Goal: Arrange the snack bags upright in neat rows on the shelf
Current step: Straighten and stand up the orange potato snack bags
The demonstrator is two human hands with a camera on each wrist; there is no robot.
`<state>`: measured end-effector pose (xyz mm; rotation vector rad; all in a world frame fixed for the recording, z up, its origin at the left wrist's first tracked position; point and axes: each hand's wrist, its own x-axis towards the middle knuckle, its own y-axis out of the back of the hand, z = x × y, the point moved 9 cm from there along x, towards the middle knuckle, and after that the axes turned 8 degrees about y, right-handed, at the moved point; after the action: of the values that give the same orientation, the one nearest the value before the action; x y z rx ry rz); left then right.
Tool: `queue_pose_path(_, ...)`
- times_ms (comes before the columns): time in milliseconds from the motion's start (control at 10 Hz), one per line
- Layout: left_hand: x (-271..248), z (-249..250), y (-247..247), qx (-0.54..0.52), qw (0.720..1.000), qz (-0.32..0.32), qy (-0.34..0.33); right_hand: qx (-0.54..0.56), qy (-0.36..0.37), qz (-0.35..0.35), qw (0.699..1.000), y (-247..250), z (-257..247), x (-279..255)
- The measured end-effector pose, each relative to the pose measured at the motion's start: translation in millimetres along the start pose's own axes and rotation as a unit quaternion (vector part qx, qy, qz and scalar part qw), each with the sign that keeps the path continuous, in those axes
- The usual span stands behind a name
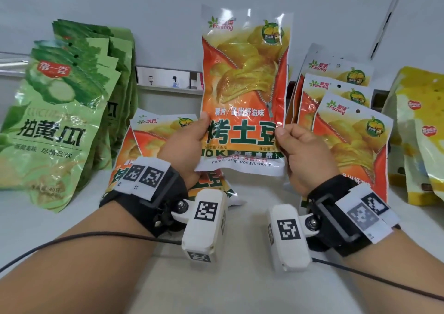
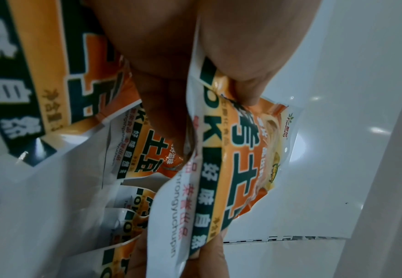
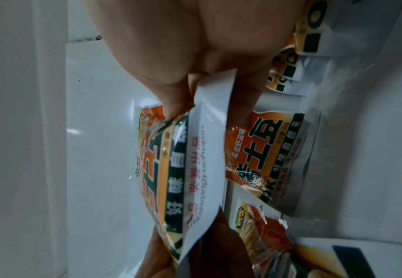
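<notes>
Shelf [image 1: 240,277]: white surface under both wrists, carrying every row of bags.
Green bags [image 1: 55,126]: row leaning back, well off to the left of the left hand.
Yellow bags [image 1: 418,140]: standing far to the right of the right hand.
Orange row [image 1: 353,131]: overlapping upright bags just behind and right of the right hand.
Held orange bag [image 1: 245,85]: upright, lifted clear of the shelf between the two hands, print facing the person.
Lying orange bag [image 1: 153,143]: tilted back beneath and behind the left hand.
Left hand [image 1: 185,150]: thumb in front, fingers behind, pinching the held bag's lower left edge.
Right hand [image 1: 305,155]: pinching the lower right edge the same way.
</notes>
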<state>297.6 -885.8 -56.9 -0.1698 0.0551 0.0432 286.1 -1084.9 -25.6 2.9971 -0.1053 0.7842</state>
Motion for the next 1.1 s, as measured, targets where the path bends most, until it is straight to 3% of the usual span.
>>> queue_pose_path(100, 6, 9, 9, 0.109, 0.989, 0.046, -0.091, 0.011, -0.024, -0.001, 1.000, -1, 5, 0)
queue_pose_path(200, 1, 4, 15, 0.079, 0.995, 0.052, -0.025, 0.042, -0.071, -0.042, 0.996, -10, 12, -5)
queue_pose_path(300, -3, 16, 18, 0.052, 0.994, 0.099, -0.022, 0.054, -0.103, -0.108, 0.987, -24, 16, -13)
queue_pose_path(400, -6, 12, 13, 0.084, 0.992, 0.091, -0.011, 0.009, -0.089, -0.122, 0.989, -29, 14, -16)
queue_pose_path(500, 0, 8, 10, 0.023, 0.998, 0.040, -0.033, -0.008, -0.066, -0.108, 0.992, -25, 9, -13)
queue_pose_path(600, -8, 9, 3, 0.073, 0.997, 0.019, -0.018, -0.001, -0.070, -0.109, 0.992, -24, 10, -13)
queue_pose_path(700, -4, 11, 8, 0.126, 0.989, 0.050, -0.057, -0.027, -0.059, -0.067, 0.996, -16, 12, -10)
queue_pose_path(800, 1, 2, 6, -0.057, 0.998, 0.030, 0.001, -0.072, 0.007, 0.032, 0.997, 7, -4, -3)
queue_pose_path(900, 1, 5, -5, -0.068, 0.998, -0.013, -0.011, -0.069, 0.040, 0.008, 0.997, 2, -18, -4)
queue_pose_path(1000, -5, 11, -21, -0.083, 0.992, -0.090, -0.037, -0.045, -0.012, -0.104, 0.993, -24, -9, -14)
queue_pose_path(1100, -12, 12, -32, -0.045, 0.988, -0.140, -0.045, 0.023, -0.057, -0.123, 0.990, -32, -2, -19)
